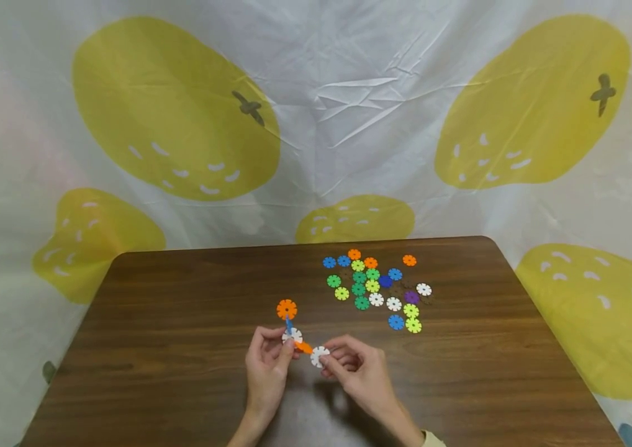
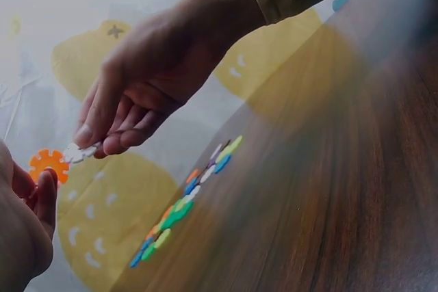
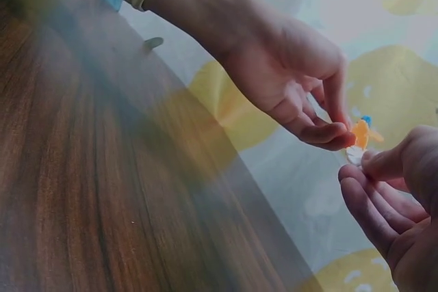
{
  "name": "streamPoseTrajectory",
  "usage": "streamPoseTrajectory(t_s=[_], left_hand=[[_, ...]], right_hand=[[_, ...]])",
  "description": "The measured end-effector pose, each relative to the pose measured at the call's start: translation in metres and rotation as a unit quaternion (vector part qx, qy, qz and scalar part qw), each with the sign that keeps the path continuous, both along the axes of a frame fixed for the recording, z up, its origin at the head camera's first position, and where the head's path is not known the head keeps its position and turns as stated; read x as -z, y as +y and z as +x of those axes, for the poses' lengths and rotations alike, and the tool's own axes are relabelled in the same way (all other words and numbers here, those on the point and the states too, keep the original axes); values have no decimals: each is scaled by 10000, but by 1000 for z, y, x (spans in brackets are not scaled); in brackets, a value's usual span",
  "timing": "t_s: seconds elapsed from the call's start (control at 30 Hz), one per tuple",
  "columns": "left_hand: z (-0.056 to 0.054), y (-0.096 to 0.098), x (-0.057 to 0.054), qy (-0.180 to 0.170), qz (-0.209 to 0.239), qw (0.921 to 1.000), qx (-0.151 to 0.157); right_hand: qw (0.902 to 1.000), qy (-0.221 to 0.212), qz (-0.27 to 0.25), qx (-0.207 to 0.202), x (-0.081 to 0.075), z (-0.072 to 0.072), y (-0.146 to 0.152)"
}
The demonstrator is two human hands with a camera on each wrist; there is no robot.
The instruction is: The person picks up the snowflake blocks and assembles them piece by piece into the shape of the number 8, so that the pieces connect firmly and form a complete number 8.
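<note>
Both hands hold a short chain of notched plastic discs above the table. From its far end run an orange disc, a blue disc seen edge-on, a white disc, a second orange disc and a second white disc. My left hand pinches the chain at the first white disc, thumb on top. Between thumb and fingers, my right hand pinches the end white disc. That disc meets the second orange disc; fingers hide how deeply their notches fit.
Loose discs lie spread over the back right of the brown wooden table, among them a green disc, a purple disc and a blue disc. A white curtain with yellow fruit prints hangs behind the table.
</note>
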State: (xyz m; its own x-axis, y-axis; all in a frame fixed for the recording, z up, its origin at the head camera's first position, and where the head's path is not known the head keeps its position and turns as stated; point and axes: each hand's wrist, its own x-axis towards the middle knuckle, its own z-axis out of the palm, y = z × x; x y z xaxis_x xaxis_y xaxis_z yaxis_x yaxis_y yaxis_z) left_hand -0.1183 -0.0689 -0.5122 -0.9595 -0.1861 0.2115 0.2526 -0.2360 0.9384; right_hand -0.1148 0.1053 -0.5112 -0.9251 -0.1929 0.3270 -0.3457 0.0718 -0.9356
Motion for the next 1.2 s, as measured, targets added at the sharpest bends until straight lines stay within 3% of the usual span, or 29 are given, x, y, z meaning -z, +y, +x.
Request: streamPoseTrajectory(t_s=[0.23,0.57,0.7,0.9,1.2], left_hand=[[1,3,-3,110,-167,9998,7],[4,14,-9,255,-569,9976,-312],[3,12,-8,220,-576,9979,-221],[-1,5,-4,177,-550,9983,-21],[9,11,5,-94,-995,9947,222]], right_hand=[[9994,-180,80,276,2,5,-2],[9929,-791,-720,515,9,13,-8],[9904,-855,-937,542,11,14,-11],[9895,-808,-1183,194,13,11,-18],[9894,-604,-1314,137,16,6,-17]])
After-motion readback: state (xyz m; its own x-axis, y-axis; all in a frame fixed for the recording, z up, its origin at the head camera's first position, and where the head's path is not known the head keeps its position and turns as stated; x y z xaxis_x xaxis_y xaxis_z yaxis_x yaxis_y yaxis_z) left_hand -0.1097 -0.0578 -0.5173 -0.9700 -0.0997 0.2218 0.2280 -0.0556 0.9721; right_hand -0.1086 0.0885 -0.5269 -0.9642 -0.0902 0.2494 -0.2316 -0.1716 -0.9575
